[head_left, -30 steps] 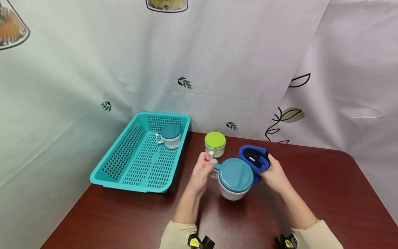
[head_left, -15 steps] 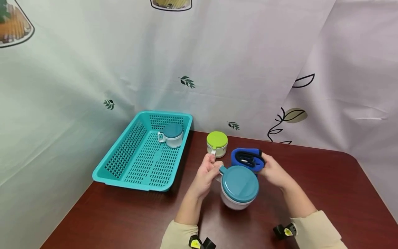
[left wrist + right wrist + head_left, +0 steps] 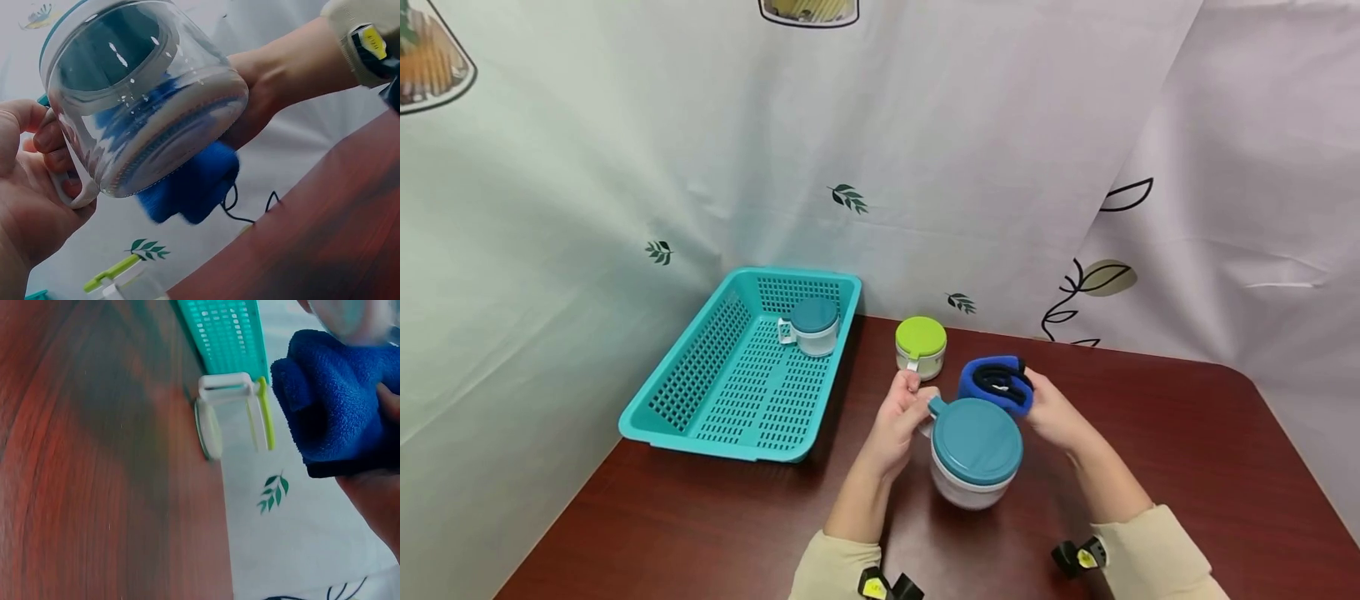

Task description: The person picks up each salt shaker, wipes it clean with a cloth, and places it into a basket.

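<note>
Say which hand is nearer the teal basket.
Left. The left hand is just right of the teal basket, holding a blue-lidded jar by its handle; the right hand is farther right, gripping the blue cloth.

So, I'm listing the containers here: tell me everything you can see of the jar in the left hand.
The jar is squat and round, its body clear and glass-like, with a closed teal lid, a tab at the lid's edge, and a white loop handle. It is held tilted above the table, lid toward the head camera, by the left hand gripping the handle. A blue cloth is close behind; whether they touch, I cannot tell.
</note>
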Motion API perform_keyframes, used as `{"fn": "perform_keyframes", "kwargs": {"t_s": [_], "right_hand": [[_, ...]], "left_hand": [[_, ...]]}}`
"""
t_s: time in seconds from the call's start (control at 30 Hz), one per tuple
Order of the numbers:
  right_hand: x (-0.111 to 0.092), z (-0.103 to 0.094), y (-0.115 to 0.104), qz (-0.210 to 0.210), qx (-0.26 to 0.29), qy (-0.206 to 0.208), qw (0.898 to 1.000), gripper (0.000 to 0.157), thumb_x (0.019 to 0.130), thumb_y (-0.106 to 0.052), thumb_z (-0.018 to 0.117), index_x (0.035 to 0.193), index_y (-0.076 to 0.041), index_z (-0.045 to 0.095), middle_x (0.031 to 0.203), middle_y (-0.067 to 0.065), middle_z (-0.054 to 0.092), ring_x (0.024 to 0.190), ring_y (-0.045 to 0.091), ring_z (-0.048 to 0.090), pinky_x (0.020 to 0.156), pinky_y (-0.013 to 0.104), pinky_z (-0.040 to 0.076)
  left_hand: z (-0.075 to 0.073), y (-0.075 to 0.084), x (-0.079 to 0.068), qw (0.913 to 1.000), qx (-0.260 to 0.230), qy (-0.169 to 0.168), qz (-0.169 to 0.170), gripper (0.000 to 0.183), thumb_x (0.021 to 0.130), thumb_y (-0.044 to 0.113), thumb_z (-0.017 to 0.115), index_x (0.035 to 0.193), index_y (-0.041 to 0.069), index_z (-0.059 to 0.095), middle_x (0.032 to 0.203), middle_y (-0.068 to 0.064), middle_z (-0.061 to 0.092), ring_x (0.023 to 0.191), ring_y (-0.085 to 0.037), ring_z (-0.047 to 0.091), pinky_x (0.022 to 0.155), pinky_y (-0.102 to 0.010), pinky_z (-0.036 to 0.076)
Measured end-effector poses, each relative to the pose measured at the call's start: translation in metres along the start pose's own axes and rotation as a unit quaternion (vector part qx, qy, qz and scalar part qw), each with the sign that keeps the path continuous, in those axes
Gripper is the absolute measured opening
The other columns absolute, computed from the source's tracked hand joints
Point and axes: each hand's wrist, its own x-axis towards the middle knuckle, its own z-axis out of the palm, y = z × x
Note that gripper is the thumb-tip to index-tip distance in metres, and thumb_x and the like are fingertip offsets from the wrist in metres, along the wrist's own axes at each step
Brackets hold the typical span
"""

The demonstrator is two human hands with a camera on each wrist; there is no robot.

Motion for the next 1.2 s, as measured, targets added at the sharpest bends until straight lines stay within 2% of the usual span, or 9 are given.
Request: {"fn": "perform_keyframes", "kwargs": {"t_s": [0.13, 0.2, 0.33, 0.43, 0.6, 0.77, 0.87, 1.03, 1.2], "right_hand": [[0.002, 0.01, -0.001, 0.022, 0.008, -0.015, 1.0, 0.026, 0.088, 0.005, 0.055, 0.113, 0.008, 0.049, 0.099, 0.01, 0.056, 0.088, 0.017, 0.05, 0.078, 0.026, 0.043], [0.001, 0.014, -0.001, 0.037, 0.0, -0.012, 0.999, 0.033, 0.085, 0.006, 0.058, 0.116, 0.006, 0.049, 0.102, 0.013, 0.056, 0.091, 0.021, 0.05, 0.079, 0.029, 0.044], [-0.001, 0.02, -0.002, 0.061, -0.038, 0.022, 0.997, 0.044, 0.08, -0.004, 0.067, 0.12, 0.001, 0.049, 0.108, 0.015, 0.056, 0.096, 0.027, 0.049, 0.083, 0.038, 0.045], [-0.004, 0.02, -0.001, 0.076, -0.046, 0.049, 0.995, 0.045, 0.079, 0.003, 0.064, 0.122, 0.002, 0.048, 0.11, 0.017, 0.056, 0.096, 0.028, 0.049, 0.082, 0.036, 0.044], [-0.012, 0.017, -0.001, 0.071, -0.029, 0.056, 0.995, 0.051, 0.075, 0.02, 0.049, 0.124, 0.006, 0.045, 0.11, 0.021, 0.053, 0.091, 0.03, 0.046, 0.073, 0.028, 0.043], [-0.019, 0.015, -0.003, 0.069, -0.03, 0.069, 0.995, 0.05, 0.077, 0.014, 0.057, 0.125, 0.006, 0.045, 0.115, 0.023, 0.054, 0.095, 0.032, 0.049, 0.075, 0.028, 0.046], [-0.022, 0.014, -0.006, 0.075, -0.04, 0.084, 0.993, 0.05, 0.078, 0.01, 0.062, 0.124, 0.007, 0.045, 0.118, 0.024, 0.054, 0.101, 0.033, 0.05, 0.081, 0.033, 0.047], [-0.026, 0.011, -0.01, 0.076, -0.026, 0.097, 0.992, 0.054, 0.078, 0.004, 0.068, 0.126, 0.006, 0.044, 0.121, 0.025, 0.052, 0.11, 0.037, 0.047, 0.087, 0.049, 0.043], [-0.029, 0.009, -0.012, 0.067, -0.02, 0.112, 0.991, 0.055, 0.077, 0.001, 0.071, 0.126, 0.004, 0.045, 0.12, 0.022, 0.052, 0.109, 0.035, 0.047, 0.084, 0.049, 0.045]], "left_hand": [[0.006, -0.003, -0.001, 0.9999, -0.01, -0.013, 0.006, 0.023, 0.092, -0.004, 0.036, 0.09, 0.013, 0.021, 0.066, 0.004, 0.03, 0.061, -0.012, 0.031, 0.058, -0.019, 0.027], [0.008, -0.005, -0.001, 0.9998, -0.013, -0.008, 0.01, 0.024, 0.092, -0.005, 0.036, 0.09, 0.013, 0.021, 0.066, 0.004, 0.03, 0.06, -0.013, 0.029, 0.057, -0.02, 0.025], [0.007, -0.007, 0.0, 0.9998, -0.011, 0.015, 0.008, 0.024, 0.09, -0.006, 0.035, 0.09, 0.013, 0.022, 0.067, 0.004, 0.029, 0.061, -0.014, 0.028, 0.058, -0.023, 0.022], [0.006, -0.006, 0.001, 0.9997, 0.002, 0.026, 0.002, 0.024, 0.09, -0.007, 0.036, 0.091, 0.013, 0.022, 0.067, 0.004, 0.029, 0.062, -0.013, 0.029, 0.06, -0.023, 0.024], [0.003, -0.003, 0.001, 0.9987, 0.026, 0.045, 0.004, 0.021, 0.094, -0.004, 0.036, 0.091, 0.012, 0.023, 0.066, 0.004, 0.034, 0.06, -0.009, 0.036, 0.057, -0.018, 0.029], [0.001, 0.0, 0.002, 0.9986, 0.029, 0.045, 0.004, 0.019, 0.096, -0.001, 0.036, 0.091, 0.012, 0.023, 0.067, 0.003, 0.037, 0.059, -0.007, 0.037, 0.054, -0.018, 0.03], [-0.001, 0.002, 0.002, 0.9983, 0.027, 0.052, 0.011, 0.019, 0.095, -0.001, 0.037, 0.09, 0.012, 0.023, 0.068, 0.004, 0.037, 0.061, -0.007, 0.037, 0.056, -0.018, 0.03], [-0.005, 0.008, 0.003, 0.9962, 0.033, 0.075, 0.03, 0.019, 0.095, -0.002, 0.036, 0.091, 0.011, 0.023, 0.068, 0.005, 0.039, 0.062, -0.009, 0.038, 0.058, -0.018, 0.032], [-0.009, 0.013, 0.005, 0.9915, 0.047, 0.113, 0.044, 0.021, 0.094, -0.004, 0.037, 0.091, 0.011, 0.023, 0.066, 0.005, 0.039, 0.064, -0.008, 0.04, 0.063, -0.018, 0.034]]}}
